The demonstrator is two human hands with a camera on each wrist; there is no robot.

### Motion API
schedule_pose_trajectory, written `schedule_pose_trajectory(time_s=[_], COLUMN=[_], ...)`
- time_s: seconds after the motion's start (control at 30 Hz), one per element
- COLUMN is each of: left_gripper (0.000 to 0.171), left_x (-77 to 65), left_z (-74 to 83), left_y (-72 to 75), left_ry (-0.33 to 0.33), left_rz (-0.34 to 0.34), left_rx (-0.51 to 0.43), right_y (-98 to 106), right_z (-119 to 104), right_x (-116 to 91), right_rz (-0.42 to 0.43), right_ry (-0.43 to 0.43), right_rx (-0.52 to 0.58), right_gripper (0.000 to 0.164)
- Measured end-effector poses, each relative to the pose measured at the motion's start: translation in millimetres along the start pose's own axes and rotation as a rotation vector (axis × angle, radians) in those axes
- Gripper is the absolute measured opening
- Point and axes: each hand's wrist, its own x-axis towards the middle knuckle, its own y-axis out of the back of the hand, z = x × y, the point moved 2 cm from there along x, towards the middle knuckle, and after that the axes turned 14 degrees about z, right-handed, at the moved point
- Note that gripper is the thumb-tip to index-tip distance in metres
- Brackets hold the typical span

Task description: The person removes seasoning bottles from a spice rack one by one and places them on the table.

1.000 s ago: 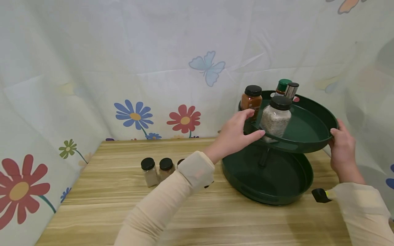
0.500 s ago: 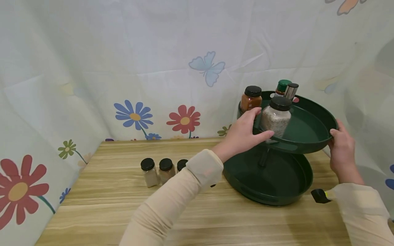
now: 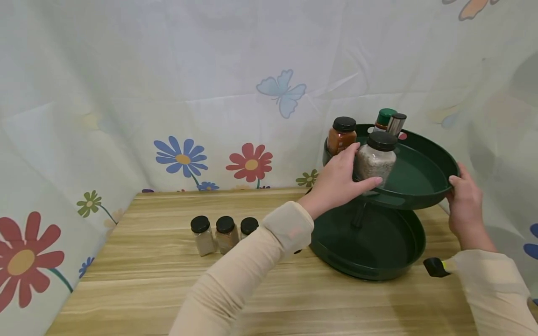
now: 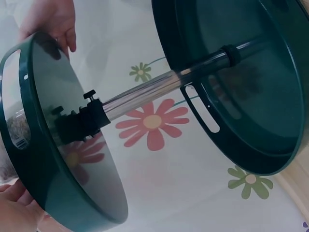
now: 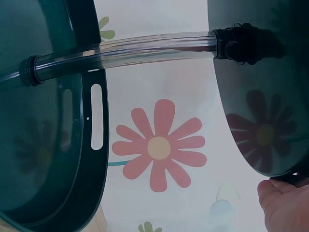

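Note:
A dark green two-tier tray [image 3: 414,196] stands on the table, its upper tier carrying spice jars. Gripping the upper tier's right rim is my right hand [image 3: 465,200], thumb on top; in the right wrist view its thumb [image 5: 277,205] shows at that rim. My left hand [image 3: 336,179] lies at the front-left rim with thumb and fingers spread, close around a clear jar of whitish grains [image 3: 376,163] with a black lid. Some left fingers are hidden. Behind that hand stands a black-lidded jar of orange-red spice [image 3: 341,136].
A green-capped bottle [image 3: 385,116] and a silver-topped shaker [image 3: 397,124] stand at the upper tier's back. The round lower tier [image 3: 370,242] sits beneath, joined by a clear post [image 5: 159,48]. Three small black-lidded jars [image 3: 226,233] stand on the wooden table [image 3: 159,280], left. A floral curtain hangs behind.
My left hand has slid right along the upper tier's rim, from beside the orange-red jar to the whitish-grain jar. The right hand and the tray have stayed put.

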Motion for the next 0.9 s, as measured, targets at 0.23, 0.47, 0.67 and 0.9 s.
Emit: schedule_pose_trajectory(time_s=[0.23, 0.47, 0.67, 0.9], left_gripper=[0.08, 0.074, 0.071, 0.07], left_x=[7.1, 12.2, 15.1, 14.2], left_z=[2.6, 3.5, 3.1, 5.3], left_y=[-4.7, -6.6, -6.4, -6.1], left_ry=[0.023, 0.018, 0.029, 0.072], left_rz=[0.015, 0.041, 0.026, -0.008], left_rx=[0.005, 0.008, 0.035, 0.042], right_y=[0.5, 0.7, -0.1, 0.0], right_z=[0.8, 1.3, 1.8, 0.9], right_x=[1.4, 1.6, 1.0, 1.1], right_rz=[-0.004, -0.019, -0.023, -0.011], right_ry=[0.002, 0.006, 0.006, 0.002], right_rx=[0.029, 0.038, 0.027, 0.057], right_gripper=[0.048, 0.048, 0.049, 0.048])
